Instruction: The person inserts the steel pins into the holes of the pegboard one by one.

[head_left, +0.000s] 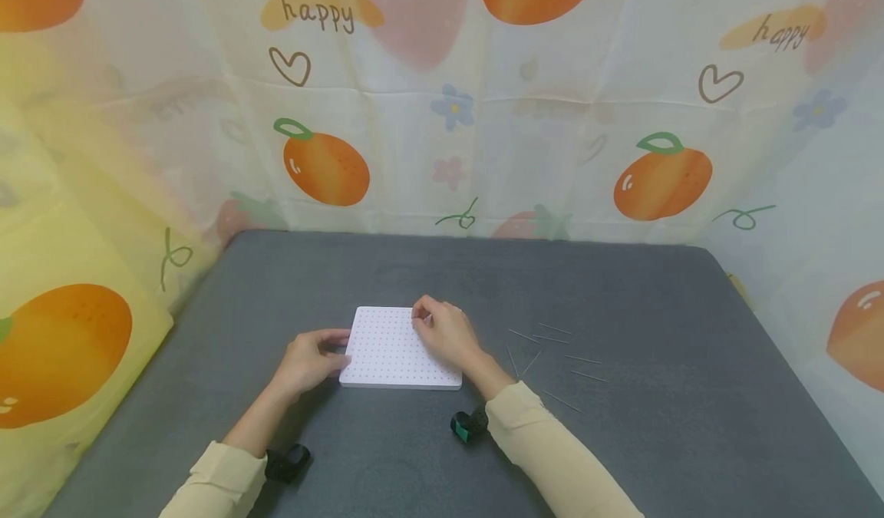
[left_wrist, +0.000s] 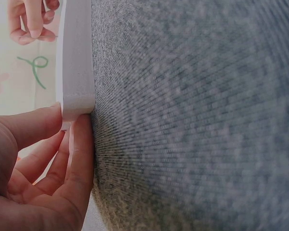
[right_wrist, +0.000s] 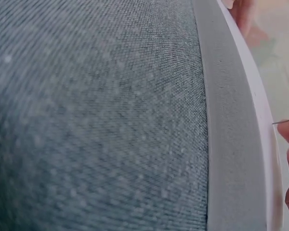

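Observation:
A white board (head_left: 387, 361) with a grid of small holes lies flat on the dark grey table. At its left edge my left hand (head_left: 308, 361) grips it, thumb (left_wrist: 38, 126) at the upper rim and fingers against the side. Over the board's far right part is my right hand (head_left: 446, 335), its thumb and fingertips pinched together. A thin metal pin (right_wrist: 283, 121) sticks out of that pinch in the right wrist view, pointing at the board's face. Whether its tip sits in a hole I cannot tell.
Several thin metal pins (head_left: 561, 401) lie scattered on the table (head_left: 656, 295) to the right of the board, near my right forearm. Black wrist cameras (head_left: 288, 463) hang at both wrists. A fruit-print cloth (head_left: 525, 150) hangs behind the table.

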Available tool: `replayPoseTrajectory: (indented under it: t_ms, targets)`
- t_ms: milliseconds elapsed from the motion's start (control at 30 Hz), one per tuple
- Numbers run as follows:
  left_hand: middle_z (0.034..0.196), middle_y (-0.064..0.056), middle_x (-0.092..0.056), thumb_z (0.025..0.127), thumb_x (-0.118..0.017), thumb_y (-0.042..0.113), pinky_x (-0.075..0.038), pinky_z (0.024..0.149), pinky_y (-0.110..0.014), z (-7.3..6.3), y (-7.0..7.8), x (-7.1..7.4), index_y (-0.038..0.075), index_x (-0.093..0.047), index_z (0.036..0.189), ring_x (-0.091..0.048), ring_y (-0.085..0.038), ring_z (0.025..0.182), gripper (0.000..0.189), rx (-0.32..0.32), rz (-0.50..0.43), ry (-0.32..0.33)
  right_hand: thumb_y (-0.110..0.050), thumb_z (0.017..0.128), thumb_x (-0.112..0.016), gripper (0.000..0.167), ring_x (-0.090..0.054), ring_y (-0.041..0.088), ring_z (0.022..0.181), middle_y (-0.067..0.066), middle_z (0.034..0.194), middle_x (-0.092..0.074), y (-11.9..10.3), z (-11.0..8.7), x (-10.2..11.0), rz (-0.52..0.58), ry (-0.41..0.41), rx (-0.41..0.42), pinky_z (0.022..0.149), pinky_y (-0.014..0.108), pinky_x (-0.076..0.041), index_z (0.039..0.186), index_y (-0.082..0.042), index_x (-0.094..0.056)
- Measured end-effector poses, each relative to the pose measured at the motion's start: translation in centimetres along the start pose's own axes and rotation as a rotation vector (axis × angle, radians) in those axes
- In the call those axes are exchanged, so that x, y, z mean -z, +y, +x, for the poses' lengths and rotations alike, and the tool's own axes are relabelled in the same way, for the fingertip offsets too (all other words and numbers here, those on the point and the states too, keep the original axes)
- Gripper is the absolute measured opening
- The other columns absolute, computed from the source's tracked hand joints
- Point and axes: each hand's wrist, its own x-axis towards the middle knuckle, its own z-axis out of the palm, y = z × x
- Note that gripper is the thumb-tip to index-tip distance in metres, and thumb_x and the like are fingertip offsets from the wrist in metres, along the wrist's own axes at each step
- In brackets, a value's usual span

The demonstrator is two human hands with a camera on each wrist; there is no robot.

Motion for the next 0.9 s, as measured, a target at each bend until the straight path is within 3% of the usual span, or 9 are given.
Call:
replayPoseTrajectory:
  t_ms: [333, 567, 900]
  targets:
    - [0.117, -0.02, -0.059, 0.079, -0.067, 0.005, -0.054, 0.066, -0.032, 0.0, 0.0, 0.0, 0.0, -0.055, 0.123, -0.065, -0.018, 0.081, 0.045, 0.009, -0.004, 0.005, -0.018, 0.085, -0.059, 0.006, -0.055, 0.008, 0.074, -0.008, 0.084, -0.064, 0.5, 0.0, 0.1, 0.013, -0.038, 0.0, 0.067, 0.025, -0.042, 0.091, -0.021, -0.06]
    - [0.117, -0.019, -0.059, 0.079, -0.068, 0.007, -0.052, 0.064, -0.031, 0.1, 0.0, -0.2, 0.002, -0.056, 0.123, -0.063, -0.017, 0.079, 0.046, 0.014, 0.049, 0.024, -0.018, 0.086, -0.058, 0.01, -0.054, 0.008, 0.074, -0.007, 0.087, -0.065, 1.0, 0.0, 0.8, 0.007, -0.078, 0.019, 0.067, 0.025, -0.042, 0.095, -0.019, -0.062]
    - [0.118, -0.019, -0.059, 0.079, -0.068, 0.007, -0.051, 0.063, -0.03, 0.1, 0.1, -0.2, 0.003, -0.056, 0.123, -0.063, -0.016, 0.079, 0.046, 0.03, 0.052, 0.03, -0.014, 0.085, -0.058, 0.011, -0.055, 0.009, 0.077, -0.006, 0.088, -0.064, 1.8, -0.4, 2.1, 0.002, -0.029, 0.073, 0.069, 0.025, -0.045, 0.094, -0.017, -0.063]
